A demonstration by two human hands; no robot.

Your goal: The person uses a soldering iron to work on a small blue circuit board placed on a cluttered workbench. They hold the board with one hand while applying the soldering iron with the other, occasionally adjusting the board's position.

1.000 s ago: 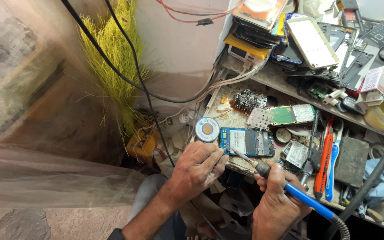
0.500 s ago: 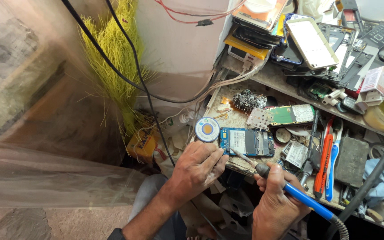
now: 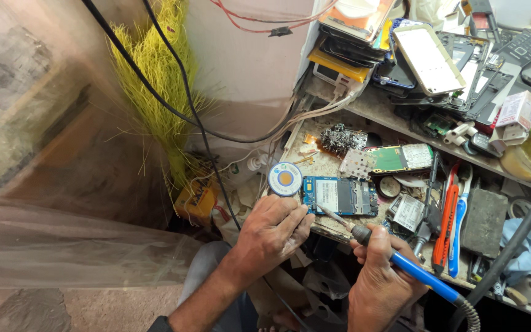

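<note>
A blue phone circuit board (image 3: pixel 340 196) lies flat on the cluttered wooden bench (image 3: pixel 321 165). My right hand (image 3: pixel 381 280) grips a soldering iron with a blue handle (image 3: pixel 426 277); its metal tip rests at the board's lower left edge. My left hand (image 3: pixel 273 235) sits at the bench's front edge, fingers curled, just left of the board. I cannot tell whether it pinches solder wire. A small round tin with an orange centre (image 3: pixel 285 179) stands just above my left hand, beside the board.
A green circuit board (image 3: pixel 399 158), a metal shield (image 3: pixel 356 164) and a dark tangle of parts (image 3: pixel 341 139) lie behind. Red and blue tools (image 3: pixel 453 215) lie to the right. Stacked phones (image 3: pixel 426 56) fill the upper shelf. Black cables (image 3: pixel 179 101) and yellow bristles (image 3: pixel 153 83) hang at left.
</note>
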